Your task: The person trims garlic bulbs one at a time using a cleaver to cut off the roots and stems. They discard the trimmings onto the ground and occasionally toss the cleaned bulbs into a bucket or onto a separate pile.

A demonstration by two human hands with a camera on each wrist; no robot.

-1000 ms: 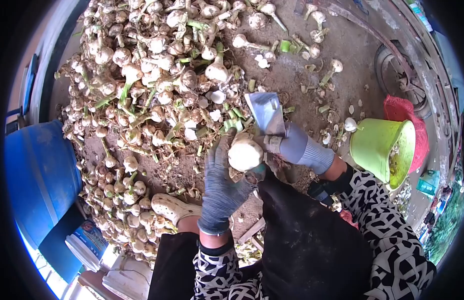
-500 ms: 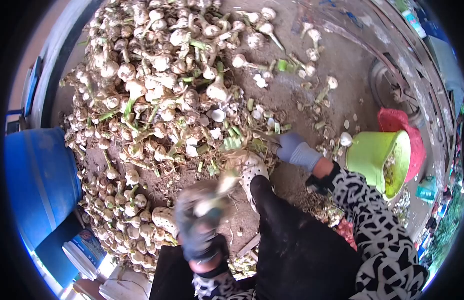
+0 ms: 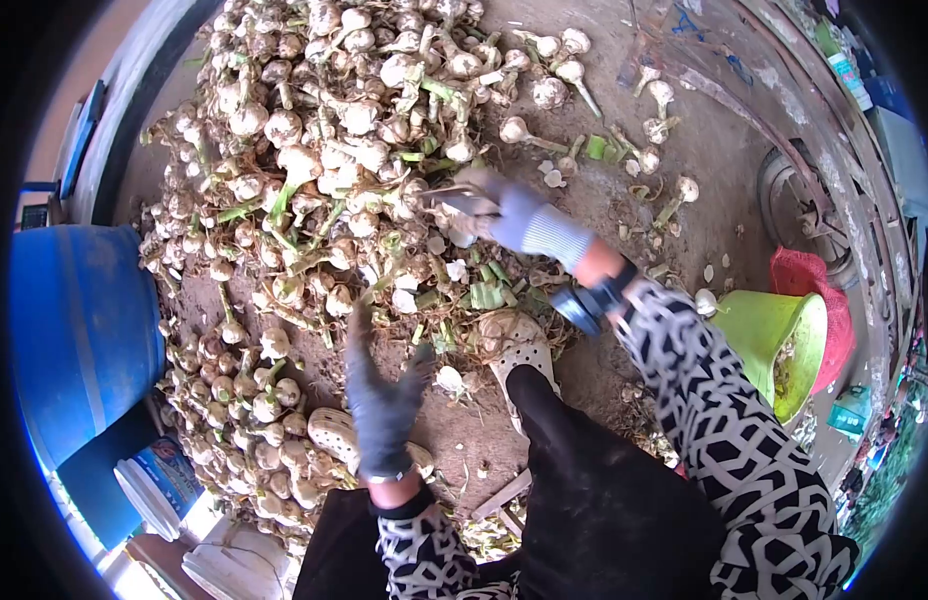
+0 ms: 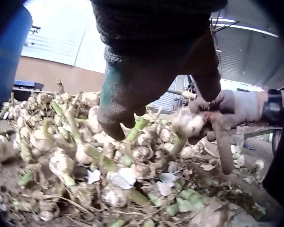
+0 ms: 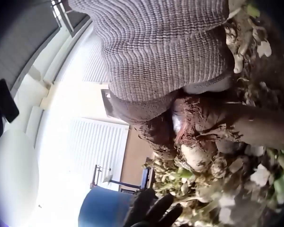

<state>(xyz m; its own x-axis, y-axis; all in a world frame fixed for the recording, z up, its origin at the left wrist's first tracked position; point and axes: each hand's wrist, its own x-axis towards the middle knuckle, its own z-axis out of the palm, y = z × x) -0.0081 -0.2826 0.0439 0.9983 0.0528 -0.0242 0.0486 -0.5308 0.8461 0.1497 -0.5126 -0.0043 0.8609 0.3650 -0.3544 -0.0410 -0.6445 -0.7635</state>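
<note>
My gloved left hand (image 3: 382,400) is empty, fingers spread, low over the ground in front of the heap. In the left wrist view its dark fingers (image 4: 118,109) hang above garlic bulbs and cut stems. My gloved right hand (image 3: 514,215) reaches across the near side of the garlic heap (image 3: 324,130), fingers curled round a knife, mostly hidden by the hand. Right at its stained fingers (image 5: 156,137) is a garlic bulb (image 5: 196,156), also blurred in the left wrist view; I cannot tell whether the hand grips it.
A smaller pile of trimmed garlic bulbs (image 3: 269,430) lies at left, beside a blue barrel (image 3: 84,330). Cut stems (image 3: 489,295) litter the ground by the shoe (image 3: 524,365). At right stand a green bucket (image 3: 764,340), a red sack (image 3: 832,315) and a wheel (image 3: 799,210).
The left hand held a large garlic bulb, swung it back toward the lower left and let it go; now it is empty and spread. The right hand has moved up and left over the heap.
</note>
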